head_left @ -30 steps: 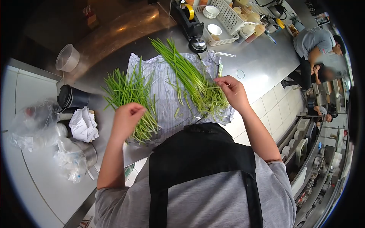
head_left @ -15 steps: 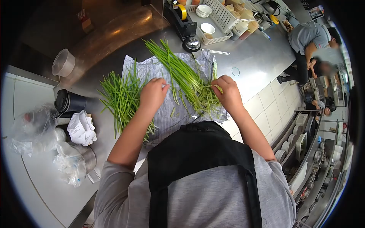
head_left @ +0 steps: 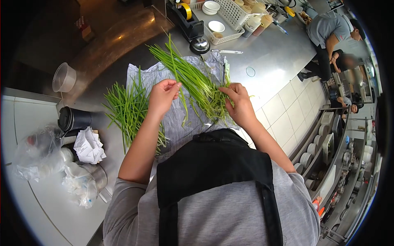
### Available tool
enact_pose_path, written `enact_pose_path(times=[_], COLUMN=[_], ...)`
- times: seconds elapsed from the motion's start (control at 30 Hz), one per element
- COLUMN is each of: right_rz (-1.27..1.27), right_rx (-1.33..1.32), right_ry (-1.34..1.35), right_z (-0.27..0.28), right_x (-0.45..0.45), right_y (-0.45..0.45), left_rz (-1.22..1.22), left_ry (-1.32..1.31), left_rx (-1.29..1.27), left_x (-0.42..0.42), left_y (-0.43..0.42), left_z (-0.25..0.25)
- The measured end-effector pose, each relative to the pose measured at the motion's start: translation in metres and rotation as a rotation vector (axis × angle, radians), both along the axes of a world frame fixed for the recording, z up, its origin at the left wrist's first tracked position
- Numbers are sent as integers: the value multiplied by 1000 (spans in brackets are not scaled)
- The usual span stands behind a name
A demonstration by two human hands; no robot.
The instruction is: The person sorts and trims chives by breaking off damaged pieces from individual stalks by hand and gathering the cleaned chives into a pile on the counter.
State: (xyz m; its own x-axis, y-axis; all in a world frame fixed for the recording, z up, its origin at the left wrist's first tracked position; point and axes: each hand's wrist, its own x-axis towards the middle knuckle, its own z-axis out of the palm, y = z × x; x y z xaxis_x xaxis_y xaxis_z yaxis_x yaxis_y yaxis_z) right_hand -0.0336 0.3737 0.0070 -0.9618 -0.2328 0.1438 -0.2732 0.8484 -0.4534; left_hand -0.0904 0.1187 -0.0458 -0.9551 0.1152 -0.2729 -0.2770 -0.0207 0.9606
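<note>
A bundle of long green chives (head_left: 186, 71) lies slantwise on a crumpled grey sheet (head_left: 164, 144), pale root ends toward me. My left hand (head_left: 163, 97) is at the bundle's left side, thumb and forefinger pinched on a single chive stalk that hangs down below the fingers. At the root ends, my right hand (head_left: 240, 103) has its forefinger stretched over the loose trimmings (head_left: 219, 107), with the thumb apart from it. Another pile of chives (head_left: 128, 108) rests to the left of my left forearm.
A call bell (head_left: 200, 45), tape dispenser (head_left: 191, 24) and white basket (head_left: 236, 15) with bottles stand behind the sheet. A pen (head_left: 227, 51) and rubber band (head_left: 250, 71) lie right of them. Left are a dark cup (head_left: 75, 119), crumpled papers (head_left: 89, 145) and plastic bags (head_left: 39, 147). People are at far right.
My left hand has turned toward the bundle and now pinches a stalk. My right hand has shifted slightly left and down, its thumb and forefinger spreading from a pinch. The view has shifted slightly.
</note>
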Motion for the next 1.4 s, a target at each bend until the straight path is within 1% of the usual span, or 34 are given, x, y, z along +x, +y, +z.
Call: enact_pose_path(times=[0.03, 0.07, 0.1, 0.13, 0.2, 0.23, 0.27, 0.33, 0.37, 0.43, 0.47, 0.53, 0.57, 0.63, 0.67, 0.73, 0.77, 0.83, 0.87, 0.93, 0.97, 1.0, 1.07, 1.1, 1.17, 1.3, 1.37, 1.4], right_rz=[38, 75, 94, 92, 48, -6, -6, -36, -33, -55, -53, -132, -134, -220, -222, -233, -236, -242, -243, -240, -236, -204, -173, -163, -157, -150, -156, -115], right_rx=[-88, -174, -246, -244, -519, -555, -552, -763, -760, -900, -897, -1067, -1066, -1161, -1162, -1178, -1179, -1213, -1213, -1200, -1196, -1191, -1183, -1163, -1144, -1130, -1135, -1064], right_ry=[99, 200, 217, 221, -195, -346, -342, -504, -505, -553, -555, -631, -632, -709, -709, -703, -702, -695, -697, -701, -702, -718, -732, -715, -697, -641, -632, -614], right_z=[2, 3, 3, 6, 18, 22, 19, 8, 8, 7, 7, 6, 6, 7, 8, 8, 9, 9, 10, 10, 10, 9, 7, 6, 6, 9, 12, 13], right_x=[-1, -2, -4, -5, -4, -4, -5, -8, -8, -10, -10, -11, -11, -11, -11, -11, -10, -8, -7, -6, -6, -5, -3, -2, -1, 0, 1, 4], right_y=[-9, -17, -24, -31, -45, -49, -50, -51, -50, -48, -46, -41, -39, -35, -33, -29, -28, -27, -28, -30, -30, -31, -31, -31, -30, -31, -32, -32], left_rz=[-6, -7, -32, -59, -78, -93, -94, -129, -126, -106, -103, -79, -79, -83, -85, -12, -15, 200, 200, -71, -132, -128, -146, -148, -173, -168, -82, -82], left_ry=[-9, -8, -30, -52, -49, -48, -45, -45, -44, -46, -46, -54, -55, 5, 4, 382, 383, 880, 878, 614, 417, 418, 87, 88, 38, 22, 57, 56], left_rx=[81, 80, 161, 243, 280, 314, 317, 346, 348, 365, 366, 346, 347, 193, 193, -487, -486, -1045, -1045, -380, -120, -119, 293, 295, 388, 409, 384, 384], left_x=[4, 7, 9, 11, 15, 17, 18, 22, 24, 26, 26, 26, 25, 21, 22, 23, 25, 32, 32, 31, 30, 28, 26, 25, 24, 28, 28, 27], left_y=[2, 3, 6, 9, 15, 18, 21, 24, 24, 25, 24, 22, 21, 16, 14, 14, 15, 25, 29, 36, 42, 48, 56, 57, 59, 60, 61, 61], left_z=[7, 13, 18, 22, 30, 33, 36, 41, 44, 46, 46, 41, 36, 19, 7, -2, -6, 15, 16, 21, 25, 28, 34, 36, 41, 47, 46, 46])
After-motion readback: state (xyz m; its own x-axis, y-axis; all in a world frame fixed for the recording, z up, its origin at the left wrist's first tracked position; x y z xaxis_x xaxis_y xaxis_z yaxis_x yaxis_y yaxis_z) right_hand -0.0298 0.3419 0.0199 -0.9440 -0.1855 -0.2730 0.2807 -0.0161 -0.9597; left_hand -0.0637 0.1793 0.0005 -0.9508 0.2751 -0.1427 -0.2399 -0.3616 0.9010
